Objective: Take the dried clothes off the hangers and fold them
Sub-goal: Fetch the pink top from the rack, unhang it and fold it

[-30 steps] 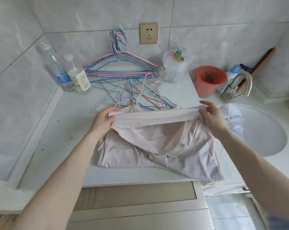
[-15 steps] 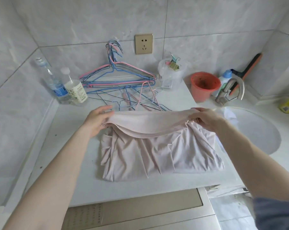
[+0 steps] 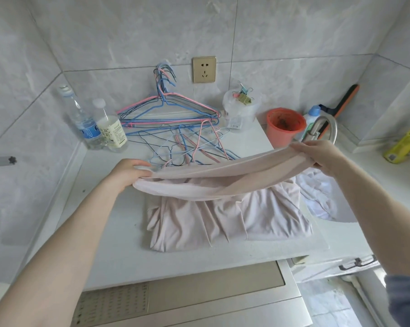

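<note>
Broadly, a white countertop [image 3: 109, 244] fills the middle of the view, backed by grey tiled walls. Near its front edge lies the pale pink garment [image 3: 222, 220]: the lower part rests in loose pleats on the counter, while the upper part is lifted into a stretched band that spans between the two hands and slopes up toward the right. Behind it, a tangle of pink, blue and dark wire hangers [image 3: 171, 114] lies on the counter, with several leaning against the tiles. The left hand [image 3: 126, 172] grips the low left end of the band, fingers curled over the cloth. The right hand [image 3: 321, 154] grips the higher right end, fingers folded round the fabric. Just right of the garment, partly under the right forearm, sits a crumpled white cloth [image 3: 317, 192]. Two clear plastic bottles [image 3: 83, 121] stand together at the back left corner. An orange cup [image 3: 284, 128] stands at the back right, beside a metal faucet [image 3: 324, 128]. Between the hangers and the cup is a clear tub [image 3: 240, 112] topped with coloured binder clips [image 3: 242, 95], below a gold wall socket [image 3: 204, 69].
</note>
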